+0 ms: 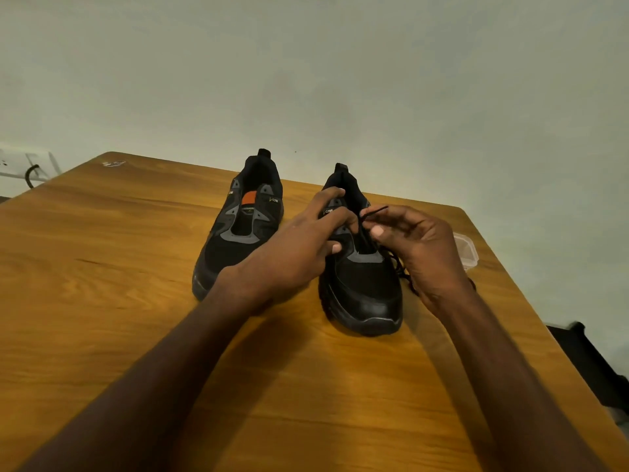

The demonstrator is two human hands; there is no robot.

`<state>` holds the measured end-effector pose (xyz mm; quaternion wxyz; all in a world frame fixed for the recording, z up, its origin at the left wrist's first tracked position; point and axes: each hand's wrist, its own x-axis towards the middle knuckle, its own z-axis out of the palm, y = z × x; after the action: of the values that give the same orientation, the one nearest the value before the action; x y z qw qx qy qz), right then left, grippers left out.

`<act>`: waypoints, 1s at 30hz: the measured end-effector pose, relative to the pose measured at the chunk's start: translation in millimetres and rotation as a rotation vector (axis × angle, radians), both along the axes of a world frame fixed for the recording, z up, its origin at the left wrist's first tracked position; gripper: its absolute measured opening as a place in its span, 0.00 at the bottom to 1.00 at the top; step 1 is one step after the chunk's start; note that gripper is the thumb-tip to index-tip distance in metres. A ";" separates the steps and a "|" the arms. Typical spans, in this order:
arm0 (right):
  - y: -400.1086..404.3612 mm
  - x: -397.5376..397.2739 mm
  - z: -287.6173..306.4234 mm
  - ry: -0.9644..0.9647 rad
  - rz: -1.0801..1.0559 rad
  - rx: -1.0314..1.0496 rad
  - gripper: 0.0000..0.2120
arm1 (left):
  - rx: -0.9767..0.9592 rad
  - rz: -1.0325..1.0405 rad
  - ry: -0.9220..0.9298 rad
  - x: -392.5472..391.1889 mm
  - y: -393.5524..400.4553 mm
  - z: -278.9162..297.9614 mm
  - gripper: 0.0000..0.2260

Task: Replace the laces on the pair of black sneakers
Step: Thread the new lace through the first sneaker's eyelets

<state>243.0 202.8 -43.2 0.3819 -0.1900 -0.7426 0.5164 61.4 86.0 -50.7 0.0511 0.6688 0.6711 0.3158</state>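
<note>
On the wooden table (119,267), grain glossy, two black sneakers (238,229) stand side by side, toes toward the viewer; the left one shows bare eyelets and an orange tongue patch. The left hand (299,247) holds the right sneaker's (364,287) collar. The right hand (418,247) pinches a thin black lace (374,212) above the tongue. A clear plastic tub (468,250) sits beside. Risk, as judged: the stiff tip misses an eyelet or frays if forced; slack lace could snag.
</note>
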 end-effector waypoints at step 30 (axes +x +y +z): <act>-6.4 -4.3 -1.8 0.008 -0.084 0.035 0.08 | -0.006 0.016 0.022 1.4 0.2 1.3 0.20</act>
<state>238.7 196.4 -44.9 0.4096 -0.2124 -0.7411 0.4877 62.8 86.2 -49.4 0.0432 0.6666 0.6781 0.3066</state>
